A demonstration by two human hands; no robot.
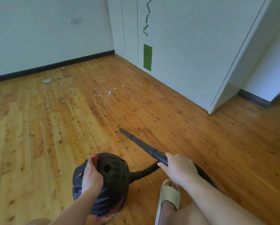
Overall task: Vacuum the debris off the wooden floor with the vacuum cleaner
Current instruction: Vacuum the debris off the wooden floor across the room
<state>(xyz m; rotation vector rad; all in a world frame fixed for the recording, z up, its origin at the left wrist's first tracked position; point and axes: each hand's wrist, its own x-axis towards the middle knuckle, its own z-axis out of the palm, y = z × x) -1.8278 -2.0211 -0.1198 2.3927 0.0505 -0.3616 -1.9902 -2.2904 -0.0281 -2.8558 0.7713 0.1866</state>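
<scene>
Single wide-angle view, worn on the head; no second view to share anything with. Looks forward and down onto the wooden floor (193,130), bending straight lines toward the edges. Sits nearest to the bottom of the picture: left hand (91,176), right hand (179,168) and vacuum cleaner (113,174) close below, forearms entering from the lower edge. Reaches past the debris (103,95) in the middle distance. Faces the room corner between wall (38,39) and cupboard (184,46) at the top.
</scene>
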